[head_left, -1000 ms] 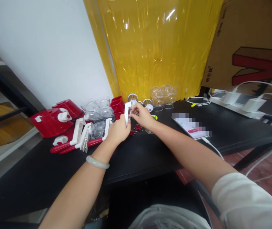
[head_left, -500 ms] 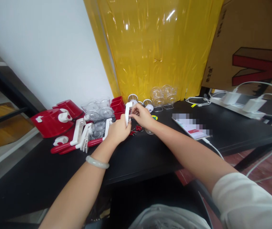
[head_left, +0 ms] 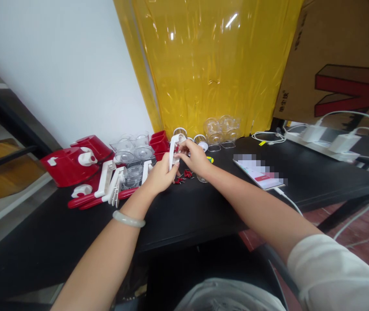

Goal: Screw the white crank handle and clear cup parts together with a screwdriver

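My left hand (head_left: 162, 175) is closed around a long white plastic part (head_left: 172, 152) with a curved top, held up above the table. My right hand (head_left: 194, 156) meets it from the other side, thumb and fingertips pinched together at its inner face. A bit of red shows by those fingertips, but what they pinch is too small to make out. Just below the hands lie small red pieces with metal pins (head_left: 188, 173). A yellow-and-green tool handle (head_left: 210, 160) is partly hidden behind my right wrist.
Left on the black table (head_left: 197, 216) are red housings (head_left: 70, 166), red-handled white cranks (head_left: 106, 179) and clear plastic parts (head_left: 134, 149). Metal drums (head_left: 200, 140) and clear cups (head_left: 222, 131) stand at the back. Rightward lie a phone (head_left: 258, 171) on a cable and a power strip (head_left: 323, 144).
The white part has turned slightly, so more of its curved top and inner side shows. My left hand and forearm have shifted a little left; my right fingers stay pinched against the part.
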Demonstrator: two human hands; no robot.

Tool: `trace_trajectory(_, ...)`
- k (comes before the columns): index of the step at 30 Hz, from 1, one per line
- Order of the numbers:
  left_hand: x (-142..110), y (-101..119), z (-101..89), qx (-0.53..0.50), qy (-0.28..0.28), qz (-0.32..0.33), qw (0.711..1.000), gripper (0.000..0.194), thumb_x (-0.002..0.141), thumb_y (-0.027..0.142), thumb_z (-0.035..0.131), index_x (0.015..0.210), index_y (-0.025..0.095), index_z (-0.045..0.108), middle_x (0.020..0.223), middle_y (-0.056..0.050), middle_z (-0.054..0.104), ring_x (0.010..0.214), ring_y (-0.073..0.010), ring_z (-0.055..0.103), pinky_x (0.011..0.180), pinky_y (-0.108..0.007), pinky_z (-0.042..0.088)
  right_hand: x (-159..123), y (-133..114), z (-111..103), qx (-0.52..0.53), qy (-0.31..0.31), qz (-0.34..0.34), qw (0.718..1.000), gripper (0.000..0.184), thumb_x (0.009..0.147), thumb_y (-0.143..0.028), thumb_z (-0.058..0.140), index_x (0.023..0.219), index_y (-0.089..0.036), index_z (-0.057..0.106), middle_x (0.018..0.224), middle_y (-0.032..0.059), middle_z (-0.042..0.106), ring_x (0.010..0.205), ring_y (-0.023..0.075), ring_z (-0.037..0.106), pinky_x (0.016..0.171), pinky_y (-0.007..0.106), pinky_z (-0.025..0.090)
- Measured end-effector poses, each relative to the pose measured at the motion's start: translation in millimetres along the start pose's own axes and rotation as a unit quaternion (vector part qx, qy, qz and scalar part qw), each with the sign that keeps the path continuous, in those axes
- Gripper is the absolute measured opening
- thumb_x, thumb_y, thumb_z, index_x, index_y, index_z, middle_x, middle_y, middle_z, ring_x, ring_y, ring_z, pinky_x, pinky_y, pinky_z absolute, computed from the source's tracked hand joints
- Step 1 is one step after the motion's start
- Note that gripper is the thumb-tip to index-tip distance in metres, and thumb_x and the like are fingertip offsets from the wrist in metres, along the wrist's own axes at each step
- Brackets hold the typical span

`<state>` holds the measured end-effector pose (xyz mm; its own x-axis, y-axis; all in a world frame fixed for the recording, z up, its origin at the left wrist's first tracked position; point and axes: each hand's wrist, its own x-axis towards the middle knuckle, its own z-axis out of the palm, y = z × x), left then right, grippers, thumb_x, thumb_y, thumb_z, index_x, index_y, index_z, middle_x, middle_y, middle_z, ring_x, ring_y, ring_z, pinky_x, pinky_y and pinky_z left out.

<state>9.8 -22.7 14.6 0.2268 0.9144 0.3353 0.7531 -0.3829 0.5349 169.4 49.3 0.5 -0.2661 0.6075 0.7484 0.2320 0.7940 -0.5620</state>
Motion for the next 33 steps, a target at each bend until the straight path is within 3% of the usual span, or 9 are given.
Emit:
trace_trajectory(6, 0.4, -5.9, 1.5, -0.097, -0.015, 0.011, 0.995, 0.037, 0.097, 0.052, 0.047, 0.116, 0.020, 0.047, 0.073, 0.000, 0.071, 0.053, -0.0169, 0.064, 0.057, -0.029, 0.051, -1.2, 0.8, -3.9, -0.038, 0.012, -0.024, 0.999, 0.019, 0.088, -0.030, 0.070, 0.081, -0.022, 0.054, 0.082, 0.0018, 0.057, 0.079, 0.0171, 0.052, 0.077, 0.031, 0.044)
trace_trajectory(13, -0.1, -8.3, 0.6, -0.133, -0.011, 0.012, 0.991, 0.036, 0.096, 0.051, 0.049, 0.114, 0.021, 0.047, 0.073, 0.000, 0.071, 0.055, -0.0165, 0.064, 0.057, -0.028, 0.051, -1.0, -4.2, -6.0, -0.032, 0.082, 0.003, 0.996, 0.028, 0.082, -0.032, 0.076, 0.081, -0.022, 0.050, 0.081, 0.0001, 0.051, 0.081, 0.0171, 0.049, 0.080, 0.033, 0.041)
trace_trajectory(20, 1.2, -11.6, 4.3, -0.145, 0.005, 0.053, 0.988, 0.040, 0.096, 0.053, 0.052, 0.117, 0.019, 0.048, 0.071, 0.000, 0.071, 0.050, -0.0158, 0.062, 0.052, -0.027, 0.048, 7.1, 9.6, 4.0, 0.130, 0.126, 0.130, 0.975, 0.061, 0.060, -0.047, 0.088, 0.097, -0.024, 0.045, 0.087, -0.0024, 0.051, 0.079, 0.0136, 0.050, 0.076, 0.031, 0.045)
trace_trajectory(25, 1.5, -6.9, 8.7, -0.141, 0.024, 0.055, 0.988, 0.034, 0.096, 0.051, 0.052, 0.108, 0.019, 0.049, 0.071, 0.000, 0.071, 0.051, -0.0157, 0.062, 0.054, -0.028, 0.049, 10.8, 10.0, 6.2, 0.321, 0.047, 0.212, 0.922, 0.049, 0.080, -0.070, 0.059, 0.096, -0.024, 0.052, 0.082, 0.0001, 0.060, 0.077, 0.0144, 0.061, 0.067, 0.029, 0.050)
trace_trajectory(29, 2.7, -9.4, 10.1, -0.149, 0.034, 0.045, 0.987, 0.039, 0.096, 0.052, 0.052, 0.116, 0.019, 0.049, 0.070, 0.000, 0.070, 0.051, -0.0165, 0.063, 0.054, -0.028, 0.049, 8.8, 6.1, 5.7, 0.375, -0.007, 0.217, 0.901, 0.040, 0.075, -0.054, 0.072, 0.095, -0.022, 0.059, 0.086, 0.0002, 0.067, 0.081, 0.0151, 0.067, 0.069, 0.028, 0.055)
trace_trajectory(33, 3.7, -12.5, 11.2, -0.154, 0.036, 0.044, 0.986, 0.043, 0.096, 0.052, 0.052, 0.121, 0.018, 0.048, 0.070, 0.000, 0.070, 0.051, -0.0165, 0.063, 0.055, -0.028, 0.049, 5.8, 5.7, 7.4, 0.391, -0.023, 0.218, 0.894, 0.045, 0.068, -0.033, 0.081, 0.105, -0.023, 0.059, 0.089, -0.0005, 0.072, 0.085, 0.0166, 0.070, 0.078, 0.032, 0.059)
